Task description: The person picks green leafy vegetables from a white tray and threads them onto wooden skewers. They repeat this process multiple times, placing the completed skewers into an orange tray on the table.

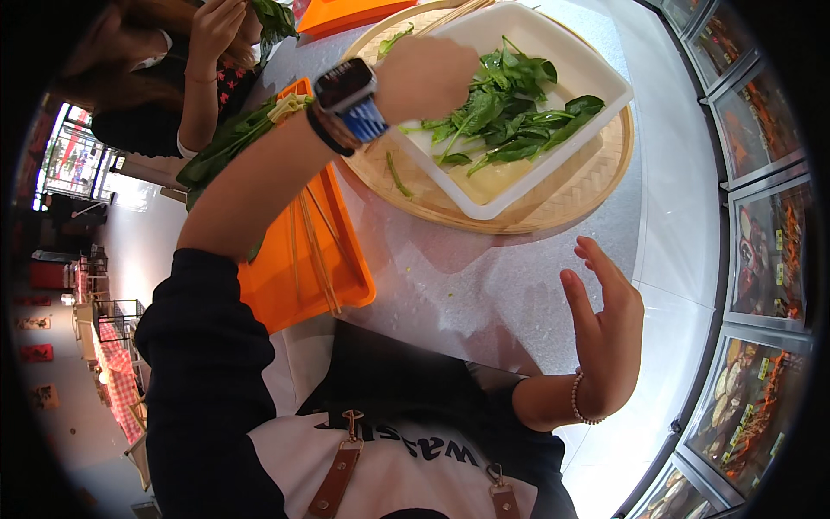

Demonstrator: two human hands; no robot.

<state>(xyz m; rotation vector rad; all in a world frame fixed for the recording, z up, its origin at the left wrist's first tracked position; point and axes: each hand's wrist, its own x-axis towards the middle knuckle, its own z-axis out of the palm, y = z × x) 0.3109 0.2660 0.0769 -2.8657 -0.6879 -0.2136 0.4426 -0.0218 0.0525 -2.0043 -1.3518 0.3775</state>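
Observation:
My left hand (428, 81), with a watch on its wrist, reaches over the left rim of a white plastic tub (496, 209). Its fingers are blurred and turned from view, so whether they hold anything is unclear. Wet spinach leaves (499, 117) lie loosely in the tub, right beside this hand. Beneath the tub is a round woven bamboo tray (570, 207); a loose green stem (397, 175) rests on it. My right hand (603, 331), wearing a beaded bracelet, is raised over the table's right side, fingers apart and holding nothing.
Under my left forearm, an orange plastic tray (272, 292) carries bamboo skewers (314, 253) and bundled leafy greens (227, 146). Another orange tray (350, 14) sits at the back. At upper left, another person's hand (217, 29) is near dark leaves (275, 19). Glass-fronted display cases (768, 253) line the right.

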